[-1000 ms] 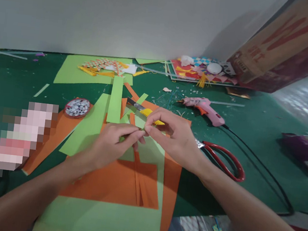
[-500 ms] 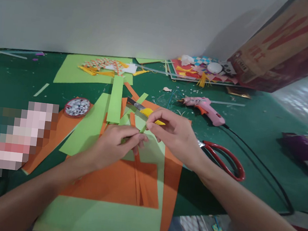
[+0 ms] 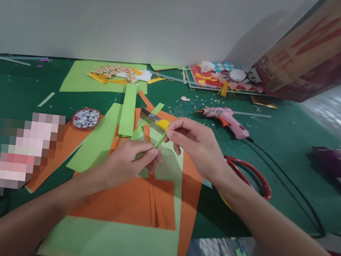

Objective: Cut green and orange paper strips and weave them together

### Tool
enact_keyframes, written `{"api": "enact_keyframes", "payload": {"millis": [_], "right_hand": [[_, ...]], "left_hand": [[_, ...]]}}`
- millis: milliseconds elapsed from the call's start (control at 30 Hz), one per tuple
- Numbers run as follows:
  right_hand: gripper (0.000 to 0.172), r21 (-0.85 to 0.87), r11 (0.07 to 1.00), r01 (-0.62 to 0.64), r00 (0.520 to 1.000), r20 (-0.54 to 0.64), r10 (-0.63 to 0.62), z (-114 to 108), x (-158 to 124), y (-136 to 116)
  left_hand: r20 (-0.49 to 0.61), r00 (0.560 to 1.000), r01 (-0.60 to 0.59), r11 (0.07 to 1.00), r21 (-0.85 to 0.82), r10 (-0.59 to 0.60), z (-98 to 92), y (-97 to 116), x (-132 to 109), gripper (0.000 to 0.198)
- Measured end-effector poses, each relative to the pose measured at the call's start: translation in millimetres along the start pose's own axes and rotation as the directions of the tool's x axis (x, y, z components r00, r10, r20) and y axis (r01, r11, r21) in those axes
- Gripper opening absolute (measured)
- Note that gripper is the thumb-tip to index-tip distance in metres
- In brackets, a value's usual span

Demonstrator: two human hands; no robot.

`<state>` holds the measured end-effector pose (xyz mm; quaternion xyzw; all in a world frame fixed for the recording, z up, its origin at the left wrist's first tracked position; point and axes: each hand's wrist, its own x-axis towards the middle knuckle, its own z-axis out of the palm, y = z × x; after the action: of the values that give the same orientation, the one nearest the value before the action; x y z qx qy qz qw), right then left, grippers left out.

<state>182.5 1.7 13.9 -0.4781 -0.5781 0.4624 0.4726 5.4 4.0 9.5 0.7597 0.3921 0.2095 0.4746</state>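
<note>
A narrow green paper strip [image 3: 160, 140] runs between my two hands. My left hand [image 3: 133, 155] is closed on its lower end, thumb against the fingers. The upper end is pinched between thumb and forefinger of my right hand [image 3: 195, 145]. Just behind the right fingers lies a utility knife [image 3: 162, 124] with a yellow handle and bare blade, partly hidden. Thin orange paper strips [image 3: 153, 200] pass beneath the left fingers onto an orange sheet [image 3: 113, 201]; whether the left hand touches them I cannot tell. A larger green sheet [image 3: 111, 244] lies underneath.
Right of my hands are a pink glue gun [image 3: 231, 120] with a black cord and red-handled scissors [image 3: 263, 177], partly behind my forearm. A round dish of beads [image 3: 85, 118] sits left. Woven paper pieces [image 3: 115, 73] lie at the back, near a paper bag [image 3: 314, 54].
My right hand has shifted slightly right, and more of the green strip shows between the hands. It now covers the knife's yellow tail end. The left hand stays nearly in place.
</note>
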Motion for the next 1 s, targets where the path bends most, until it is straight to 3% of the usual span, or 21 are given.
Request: {"api": "enact_keyframes", "payload": {"millis": [300,700,1000], "right_hand": [[0.008,0.036,0.999,-0.022,0.998,-0.050,0.024,-1,2,0],[0.008,0.109,0.994,-0.003,0.979,-0.201,0.025,-7,8,-3],[0.011,0.132,0.991,0.028,0.980,-0.201,-0.001,-15,9,-1]], "left_hand": [[0.022,1.000,0.024,0.997,-0.076,-0.022,0.4,-1,1,0.032],[0.019,0.999,0.053,0.987,-0.149,-0.050,1.4,0,1,0.031],[0.024,0.997,0.076,0.986,-0.146,-0.073,-0.4,0,0,0.031]]}}
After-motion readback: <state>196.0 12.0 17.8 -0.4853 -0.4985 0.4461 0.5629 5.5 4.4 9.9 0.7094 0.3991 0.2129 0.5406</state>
